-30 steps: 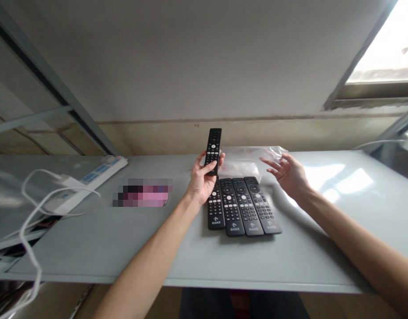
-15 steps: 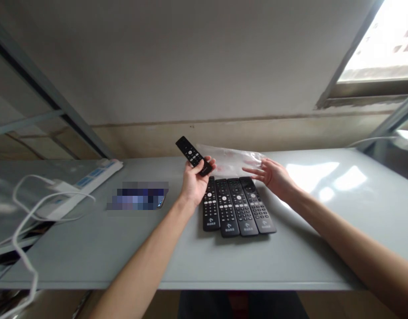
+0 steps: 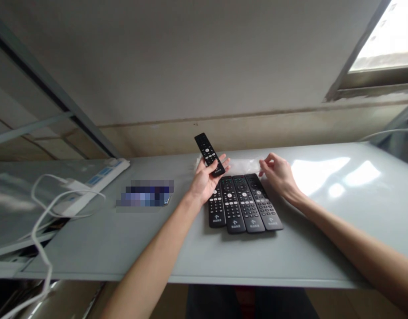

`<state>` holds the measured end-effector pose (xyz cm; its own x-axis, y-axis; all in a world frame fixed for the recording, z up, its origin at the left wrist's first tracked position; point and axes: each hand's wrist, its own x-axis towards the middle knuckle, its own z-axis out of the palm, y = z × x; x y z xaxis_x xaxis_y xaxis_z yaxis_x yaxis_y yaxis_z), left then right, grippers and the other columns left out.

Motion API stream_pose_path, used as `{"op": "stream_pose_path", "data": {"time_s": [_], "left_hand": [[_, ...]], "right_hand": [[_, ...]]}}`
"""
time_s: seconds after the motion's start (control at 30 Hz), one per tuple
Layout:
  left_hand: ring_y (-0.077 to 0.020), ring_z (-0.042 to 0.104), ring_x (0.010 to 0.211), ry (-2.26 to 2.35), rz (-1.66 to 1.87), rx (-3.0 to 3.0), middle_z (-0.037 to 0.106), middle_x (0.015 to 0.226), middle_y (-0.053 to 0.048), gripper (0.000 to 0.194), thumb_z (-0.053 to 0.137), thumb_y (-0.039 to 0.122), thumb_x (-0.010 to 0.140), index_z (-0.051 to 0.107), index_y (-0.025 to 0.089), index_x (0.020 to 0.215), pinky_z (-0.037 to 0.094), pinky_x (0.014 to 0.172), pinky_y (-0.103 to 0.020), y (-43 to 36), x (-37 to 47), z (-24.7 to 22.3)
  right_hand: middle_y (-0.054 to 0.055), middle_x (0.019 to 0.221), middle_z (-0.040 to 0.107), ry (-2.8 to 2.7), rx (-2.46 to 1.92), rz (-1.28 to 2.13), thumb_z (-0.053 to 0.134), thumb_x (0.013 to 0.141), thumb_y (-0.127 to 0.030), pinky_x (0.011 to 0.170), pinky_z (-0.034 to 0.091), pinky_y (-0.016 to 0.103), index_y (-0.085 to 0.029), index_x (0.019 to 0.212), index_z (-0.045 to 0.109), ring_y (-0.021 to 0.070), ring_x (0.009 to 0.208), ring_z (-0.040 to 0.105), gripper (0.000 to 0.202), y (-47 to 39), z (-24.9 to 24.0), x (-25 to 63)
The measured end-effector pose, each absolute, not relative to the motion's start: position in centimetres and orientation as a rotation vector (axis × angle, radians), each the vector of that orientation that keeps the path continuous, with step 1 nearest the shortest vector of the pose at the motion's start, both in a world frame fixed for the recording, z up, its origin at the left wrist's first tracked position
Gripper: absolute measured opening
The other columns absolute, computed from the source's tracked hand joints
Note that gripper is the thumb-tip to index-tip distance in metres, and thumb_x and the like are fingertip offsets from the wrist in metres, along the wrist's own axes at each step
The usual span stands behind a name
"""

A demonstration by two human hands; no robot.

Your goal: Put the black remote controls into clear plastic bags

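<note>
My left hand (image 3: 207, 179) is closed on a black remote control (image 3: 207, 150), which it holds tilted above the table with the buttons facing me. Behind the row of remotes lies a clear plastic bag (image 3: 245, 166). At the bag's right end is my right hand (image 3: 277, 173), its fingertips pinched on the edge of the plastic. Several more black remote controls (image 3: 238, 215) lie side by side on the table, button side up, below and between my hands. My left hand partly covers the top of the leftmost one.
The grey table (image 3: 157, 252) runs along a wall. On the left are a white power strip (image 3: 100, 179) with a white cable (image 3: 40, 248) and a blurred-out flat device, perhaps a phone (image 3: 147, 197). A metal frame (image 3: 57, 95) rises at the left; a window (image 3: 386, 44) is at upper right.
My right hand's fingers have gone from spread to pinched at the bag's end. The bag now lies lower and flatter. The remote in my left hand has turned more upright.
</note>
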<state>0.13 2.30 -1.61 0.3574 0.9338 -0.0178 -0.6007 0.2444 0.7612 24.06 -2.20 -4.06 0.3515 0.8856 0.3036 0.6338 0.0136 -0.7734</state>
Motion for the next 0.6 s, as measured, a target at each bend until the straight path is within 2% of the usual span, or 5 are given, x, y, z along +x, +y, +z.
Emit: {"op": "stream_pose_path", "data": {"time_s": [0.13, 0.3, 0.47, 0.53, 0.6], "left_hand": [[-0.0260, 0.077, 0.114, 0.615, 1.110, 0.728, 0.074, 0.122, -0.013, 0.030, 0.060, 0.003, 0.099, 0.056, 0.020, 0.123, 0.057, 0.111, -0.048, 2.6, 0.1, -1.9], [-0.0263, 0.076, 0.114, 0.655, 1.144, 0.674, 0.072, 0.116, -0.013, 0.021, 0.061, 0.004, 0.099, 0.057, 0.018, 0.114, 0.058, 0.110, -0.049, 3.3, 0.0, -2.5], [-0.0262, 0.075, 0.118, 0.605, 1.148, 0.741, 0.074, 0.124, -0.013, 0.024, 0.065, 0.006, 0.099, 0.058, 0.019, 0.118, 0.057, 0.111, -0.048, 2.8, 0.0, -2.0], [-0.0275, 0.073, 0.124, 0.528, 1.095, 0.846, 0.072, 0.136, -0.014, 0.026, 0.070, 0.013, 0.099, 0.061, 0.019, 0.123, 0.055, 0.114, -0.048, 2.2, 0.2, -1.5], [-0.0304, 0.070, 0.130, 0.460, 1.002, 0.974, 0.069, 0.145, -0.014, 0.029, 0.075, 0.024, 0.099, 0.065, 0.019, 0.125, 0.055, 0.115, -0.048, 1.5, 0.4, -1.0]], "right_hand": [[0.007, 0.070, 0.063, -1.556, -1.920, 0.120, 0.058, 0.096, -0.038, 0.062, 0.033, 0.036, -0.025, 0.068, 0.047, 0.0189, 0.061, 0.049, 0.033, -1.8, -4.7, 24.3], [0.007, 0.070, 0.058, -1.759, -1.952, 0.017, 0.057, 0.101, -0.047, 0.064, 0.031, 0.036, -0.025, 0.062, 0.043, 0.0210, 0.066, 0.047, 0.047, -1.8, -5.6, 25.3], [0.010, 0.092, 0.064, -1.725, -1.733, -0.179, 0.054, 0.103, -0.053, 0.075, 0.042, 0.039, -0.024, 0.086, 0.059, 0.0264, 0.085, 0.056, 0.034, -2.3, -4.4, 24.7], [0.008, 0.093, 0.064, -1.685, -1.590, -0.073, 0.055, 0.104, -0.054, 0.076, 0.045, 0.038, -0.024, 0.094, 0.064, 0.0244, 0.084, 0.057, 0.033, -3.0, -3.2, 23.6], [0.006, 0.088, 0.064, -1.637, -1.452, 0.189, 0.056, 0.104, -0.057, 0.073, 0.046, 0.035, -0.024, 0.105, 0.068, 0.0216, 0.078, 0.056, 0.036, -3.9, -2.0, 22.3]]}}
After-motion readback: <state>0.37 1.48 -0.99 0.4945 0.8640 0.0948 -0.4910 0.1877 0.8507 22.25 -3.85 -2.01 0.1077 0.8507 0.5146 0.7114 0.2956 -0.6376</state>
